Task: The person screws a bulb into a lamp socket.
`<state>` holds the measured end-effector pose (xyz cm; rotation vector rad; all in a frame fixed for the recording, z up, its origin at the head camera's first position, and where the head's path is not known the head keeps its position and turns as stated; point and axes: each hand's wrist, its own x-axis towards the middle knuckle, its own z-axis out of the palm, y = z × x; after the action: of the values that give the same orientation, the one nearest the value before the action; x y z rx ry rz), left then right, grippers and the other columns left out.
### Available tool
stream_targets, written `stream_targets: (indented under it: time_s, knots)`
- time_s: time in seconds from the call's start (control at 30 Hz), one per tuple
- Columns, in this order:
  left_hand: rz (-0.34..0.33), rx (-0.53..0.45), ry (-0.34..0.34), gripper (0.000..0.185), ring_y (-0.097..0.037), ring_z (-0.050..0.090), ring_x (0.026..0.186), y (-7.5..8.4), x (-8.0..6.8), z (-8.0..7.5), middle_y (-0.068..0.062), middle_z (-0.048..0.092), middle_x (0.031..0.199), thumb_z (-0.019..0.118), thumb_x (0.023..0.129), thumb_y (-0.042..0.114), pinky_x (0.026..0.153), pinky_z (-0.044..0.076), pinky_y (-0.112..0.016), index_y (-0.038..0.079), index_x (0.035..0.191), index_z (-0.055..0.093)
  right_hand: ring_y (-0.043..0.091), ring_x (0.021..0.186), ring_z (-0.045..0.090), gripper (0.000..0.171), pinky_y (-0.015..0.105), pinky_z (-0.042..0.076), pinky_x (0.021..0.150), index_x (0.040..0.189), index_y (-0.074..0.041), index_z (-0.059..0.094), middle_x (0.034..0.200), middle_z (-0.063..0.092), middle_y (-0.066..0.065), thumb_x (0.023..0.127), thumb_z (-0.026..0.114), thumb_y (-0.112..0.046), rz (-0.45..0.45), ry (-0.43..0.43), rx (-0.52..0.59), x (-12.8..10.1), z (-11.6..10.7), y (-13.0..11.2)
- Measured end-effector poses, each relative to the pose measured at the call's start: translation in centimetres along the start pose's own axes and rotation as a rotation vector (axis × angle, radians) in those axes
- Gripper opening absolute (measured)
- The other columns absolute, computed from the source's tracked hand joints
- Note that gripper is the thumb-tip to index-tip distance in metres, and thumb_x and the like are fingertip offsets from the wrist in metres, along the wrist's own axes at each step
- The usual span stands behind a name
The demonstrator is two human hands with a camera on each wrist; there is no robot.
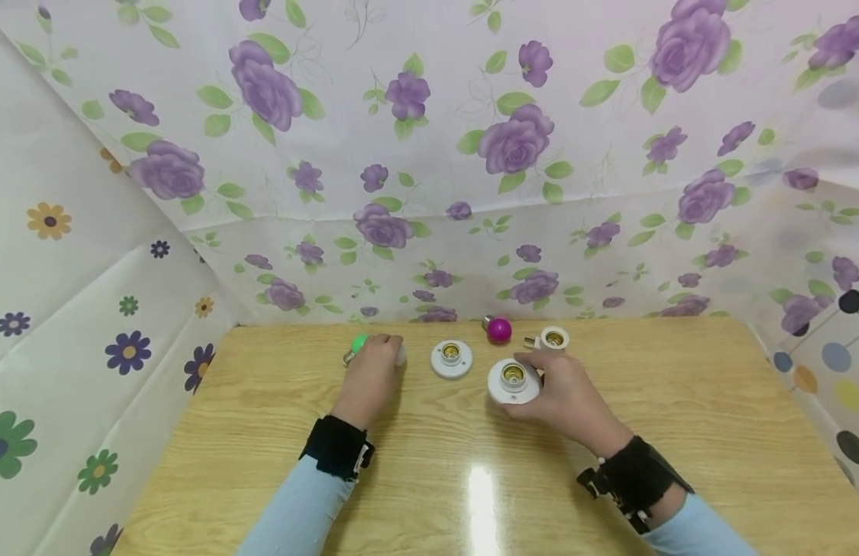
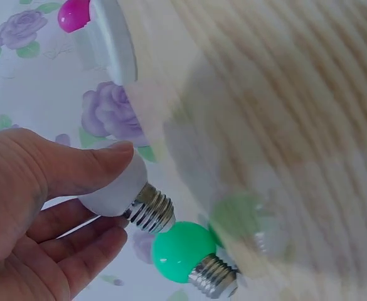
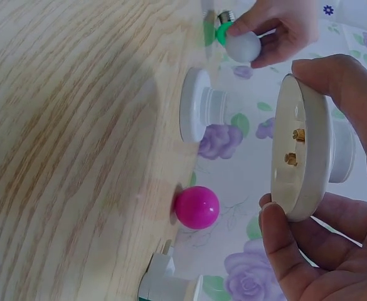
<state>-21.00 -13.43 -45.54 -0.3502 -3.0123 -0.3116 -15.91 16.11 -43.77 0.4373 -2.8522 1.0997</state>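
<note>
My left hand (image 1: 374, 378) pinches a white light bulb (image 2: 117, 188) by its globe, thumb on one side and fingers on the other, with the metal screw base pointing away from the palm. Right beside it is a green bulb (image 2: 184, 252), partly covered by the hand in the head view. My right hand (image 1: 565, 398) grips a round white lamp holder (image 1: 513, 381) by its rim, socket facing up. In the right wrist view its hollow underside and brass screws show, raised off the table. A second round lamp holder (image 1: 452, 359) sits on the table between the hands.
A magenta bulb (image 1: 499, 330) lies near the back edge of the wooden table (image 1: 429, 479). Close to my right hand is a white plug-in lamp socket (image 1: 555, 338) with prongs. A flower-patterned cloth (image 1: 429, 177) rises behind the table.
</note>
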Motion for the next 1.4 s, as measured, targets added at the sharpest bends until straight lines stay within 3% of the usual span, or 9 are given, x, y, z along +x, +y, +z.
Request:
stream_targets:
  time_s: [0.17,0.4,0.77,0.97,1.07,1.17,1.4]
  knots:
    - [0.022,-0.034,0.039,0.045,-0.028,0.057,0.111,0.4,-0.1,-0.8,-0.014,0.06,0.121,0.07,0.082,0.005,0.089,0.053,-0.037,0.005,0.125,0.057,0.016,0.101,0.062,0.078,0.029,0.056,0.08,0.122,-0.01,0.061,0.123,0.062,0.004,0.055,0.088,-0.04,0.003,-0.005,0.004,0.0,0.0,-0.1]
    - [0.125,-0.081,0.174,0.047,-0.025,0.061,0.104,1.6,-0.3,-2.0,-0.01,0.063,0.116,0.073,0.081,0.015,0.084,0.056,-0.037,0.009,0.125,0.057,0.013,0.097,0.062,0.079,0.026,0.056,0.078,0.123,-0.008,0.06,0.121,0.063,0.004,0.056,0.088,-0.041,-0.007,-0.002,0.018,0.0,0.2,-0.2]
    - [0.159,-0.381,0.275,0.046,-0.015,0.063,0.105,5.0,-0.9,-4.0,-0.002,0.065,0.118,0.074,0.081,0.028,0.084,0.056,-0.03,0.016,0.123,0.059,0.021,0.107,0.062,0.079,0.037,0.054,0.087,0.121,-0.011,0.062,0.122,0.063,0.006,0.055,0.087,-0.048,-0.007,0.011,-0.001,0.1,0.2,-0.2]
    - [0.217,-0.679,0.267,0.046,-0.013,0.063,0.102,7.0,-1.4,-4.6,-0.002,0.062,0.119,0.074,0.081,0.021,0.078,0.057,-0.024,0.015,0.124,0.057,0.018,0.103,0.063,0.082,0.036,0.055,0.085,0.117,-0.012,0.064,0.117,0.066,0.005,0.053,0.082,-0.061,-0.024,0.03,-0.02,0.4,0.4,-0.1]
    - [0.238,-0.8,0.249,0.047,-0.015,0.062,0.103,7.8,-1.6,-4.5,-0.003,0.061,0.119,0.073,0.081,0.017,0.078,0.055,-0.019,0.012,0.125,0.056,0.016,0.1,0.064,0.077,0.035,0.055,0.083,0.115,-0.012,0.065,0.114,0.067,0.004,0.054,0.084,-0.056,-0.043,0.039,-0.023,0.6,0.7,-0.2]
    - [0.251,-0.886,0.218,0.046,-0.016,0.062,0.104,8.6,-1.8,-4.4,-0.004,0.06,0.118,0.072,0.082,0.016,0.079,0.054,-0.017,0.012,0.125,0.055,0.013,0.096,0.064,0.072,0.032,0.056,0.079,0.114,-0.012,0.066,0.109,0.068,0.001,0.055,0.087,-0.048,-0.068,0.051,-0.023,0.8,0.8,-0.4]
    - [0.302,-0.976,0.15,0.044,-0.018,0.06,0.109,10.3,-2.0,-4.3,-0.005,0.059,0.121,0.07,0.084,0.017,0.08,0.055,-0.02,0.012,0.125,0.056,0.008,0.092,0.063,0.065,0.029,0.056,0.075,0.113,-0.017,0.066,0.105,0.069,-0.006,0.057,0.087,-0.043,-0.1,0.051,-0.019,1.1,0.8,-0.8]
